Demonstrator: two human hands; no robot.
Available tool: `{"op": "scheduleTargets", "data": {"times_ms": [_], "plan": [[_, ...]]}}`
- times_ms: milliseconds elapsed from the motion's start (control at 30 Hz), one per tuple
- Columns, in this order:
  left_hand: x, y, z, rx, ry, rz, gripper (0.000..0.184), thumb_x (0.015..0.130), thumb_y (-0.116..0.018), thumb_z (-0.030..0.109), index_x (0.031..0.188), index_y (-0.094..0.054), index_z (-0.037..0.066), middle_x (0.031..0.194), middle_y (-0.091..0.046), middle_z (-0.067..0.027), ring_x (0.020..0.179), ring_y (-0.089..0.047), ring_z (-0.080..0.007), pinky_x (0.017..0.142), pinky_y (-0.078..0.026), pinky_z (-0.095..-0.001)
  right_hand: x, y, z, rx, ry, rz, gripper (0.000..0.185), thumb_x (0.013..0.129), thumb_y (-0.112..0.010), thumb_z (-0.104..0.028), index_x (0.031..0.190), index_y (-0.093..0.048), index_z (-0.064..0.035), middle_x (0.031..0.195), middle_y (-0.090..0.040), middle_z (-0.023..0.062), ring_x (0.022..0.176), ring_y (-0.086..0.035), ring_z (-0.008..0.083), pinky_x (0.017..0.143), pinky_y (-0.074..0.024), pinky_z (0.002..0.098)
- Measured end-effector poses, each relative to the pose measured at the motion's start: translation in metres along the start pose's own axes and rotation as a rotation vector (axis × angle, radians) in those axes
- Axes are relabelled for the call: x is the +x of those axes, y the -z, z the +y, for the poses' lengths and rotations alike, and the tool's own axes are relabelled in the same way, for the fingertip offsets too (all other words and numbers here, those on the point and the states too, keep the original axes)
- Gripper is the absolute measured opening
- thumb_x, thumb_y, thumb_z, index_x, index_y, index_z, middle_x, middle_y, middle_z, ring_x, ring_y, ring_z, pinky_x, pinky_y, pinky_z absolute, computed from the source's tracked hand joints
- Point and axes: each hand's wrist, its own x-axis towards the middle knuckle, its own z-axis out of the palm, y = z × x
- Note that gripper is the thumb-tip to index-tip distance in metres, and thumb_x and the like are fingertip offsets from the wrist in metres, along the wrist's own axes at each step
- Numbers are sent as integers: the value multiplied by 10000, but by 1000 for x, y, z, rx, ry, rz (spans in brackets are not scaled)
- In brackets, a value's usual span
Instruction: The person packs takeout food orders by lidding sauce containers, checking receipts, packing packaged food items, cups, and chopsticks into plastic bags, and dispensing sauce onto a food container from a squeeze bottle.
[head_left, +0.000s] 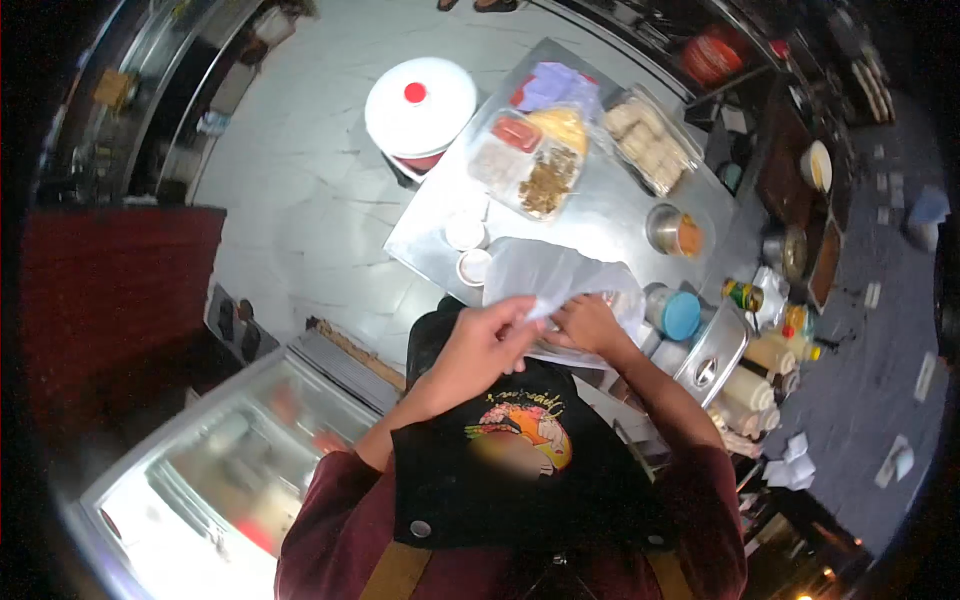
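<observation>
A thin, translucent white plastic bag (545,268) lies at the near edge of the steel table, in front of my black apron. My left hand (485,345) pinches its near edge between thumb and fingers. Beside it, my right hand (588,325) is curled at the same edge, its fingertips partly hidden by the plastic. What lies inside or under the bag is too covered to make out. Two small white cups (474,266) stand just left of the bag. A tub with a blue lid (680,315) is close to my right hand.
On the steel table (425,232) are a divided tray of toppings (530,165), a pack of pale blocks (648,140) and a metal cup (668,230). A white lidded pot (420,110) stands at its left. Sauce bottles (755,385) crowd the right; a glass-topped freezer (230,460) is lower left.
</observation>
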Motion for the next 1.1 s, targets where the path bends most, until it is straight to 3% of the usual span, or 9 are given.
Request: {"op": "scheduleTargets", "data": {"times_ms": [33, 133, 267, 333, 400, 433, 567, 933, 1100], "plan": [[-4, 5, -6, -22, -50, -32, 289, 1000, -701, 133, 1214, -658, -56, 760, -670, -25, 651, -621, -53, 559, -491, -223, -4, 6, -4, 34, -77, -102, 298, 861, -771, -329, 1071, -732, -121, 1131, -707, 82, 1081, -669, 280, 876, -512, 478], [-12, 29, -14, 88, -118, 2, 275, 996, -708, 139, 1191, -665, -50, 792, -683, -22, 690, -628, -54, 598, -495, -225, -24, 44, -14, 213, 270, 553, 168, 824, -782, -147, 963, -721, -75, 954, -697, 98, 897, -691, 302, 801, -546, 424], [2, 49, -62, 17, 16, -149, 282, 981, -731, 161, 1195, -667, -11, 834, -692, -18, 785, -633, -40, 679, -503, -246, 2, 107, -36, 378, -16, 784, 151, 830, -751, -84, 944, -679, -16, 947, -661, 161, 891, -676, 307, 711, -550, 431], [10, 45, -79, -45, 9, -231, 311, 978, -737, 185, 1193, -649, -22, 885, -723, -82, 806, -670, -116, 727, -526, -290, 88, 134, -56, 445, -136, 698, 207, 872, -718, -118, 1035, -643, -13, 945, -640, 177, 908, -675, 316, 638, -538, 456], [19, 43, -92, 94, -186, -242, 326, 982, -735, 206, 1182, -640, -33, 927, -740, -118, 828, -693, -171, 761, -540, -324, 164, 94, -47, 288, -41, 659, 422, 877, -741, -241, 1188, -556, -23, 994, -625, 197, 940, -679, 351, 672, -565, 478], [22, 45, -92, 50, -188, -266, 336, 975, -736, 220, 1169, -637, -35, 976, -743, -167, 865, -712, -219, 803, -546, -361, 190, 73, -54, 178, -208, 469, 536, 853, -763, -296, 1243, -508, -33, 1039, -621, 210, 957, -680, 374, 726, -577, 490], [31, 59, -97, 214, -197, -325, 290, 971, -716, 199, 1146, -645, -21, 934, -725, -177, 860, -712, -198, 806, -544, -365, 240, 24, -57, 84, -418, 84, 739, 771, -828, -383, 1315, -452, -55, 1122, -613, 231, 986, -676, 419, 826, -599, 504], [46, 72, -104, 38, 98, -346, 249, 1032, -652, 241, 989, -664, -4, 816, -664, -5, 766, -570, -77, 698, -467, -275, 142, 103, -58, 233, -355, 527, 767, 715, -850, -340, 1305, -507, 10, 1166, -618, 272, 1041, -651, 425, 865, -565, 476], [63, 78, -113, -137, 55, -26, 191, 1048, -621, 210, 1022, -673, 28, 790, -588, 24, 744, -543, -70, 713, -439, -242, 27, 135, -63, 322, -475, 696, 742, 743, -831, -336, 1297, -501, 31, 1144, -629, 265, 1041, -634, 448, 884, -537, 482]]}}
